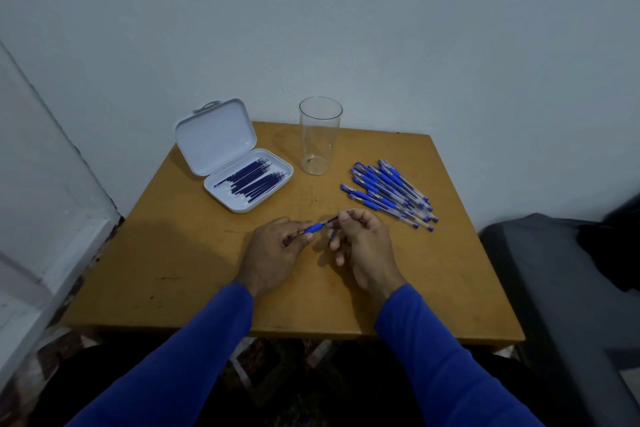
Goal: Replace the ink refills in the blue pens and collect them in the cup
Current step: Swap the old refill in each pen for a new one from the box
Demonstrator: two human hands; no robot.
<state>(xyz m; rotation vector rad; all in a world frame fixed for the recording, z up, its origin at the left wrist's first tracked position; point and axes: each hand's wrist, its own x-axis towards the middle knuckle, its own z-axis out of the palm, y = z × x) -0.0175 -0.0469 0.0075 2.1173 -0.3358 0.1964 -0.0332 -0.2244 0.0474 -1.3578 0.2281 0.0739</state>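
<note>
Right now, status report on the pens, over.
Left hand and right hand both gripping one blue-gripped pen. Clear plastic cup empty. Nothing in the way.

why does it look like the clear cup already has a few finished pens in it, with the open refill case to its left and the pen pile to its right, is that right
Not quite: the head view shows the clear cup holds no pens. The rest stands: the open refill case is to its left and the pen pile to its right.

Blue pens (389, 191), clear cup (320, 135), white case (235, 156), ochre table (433, 253).
</note>
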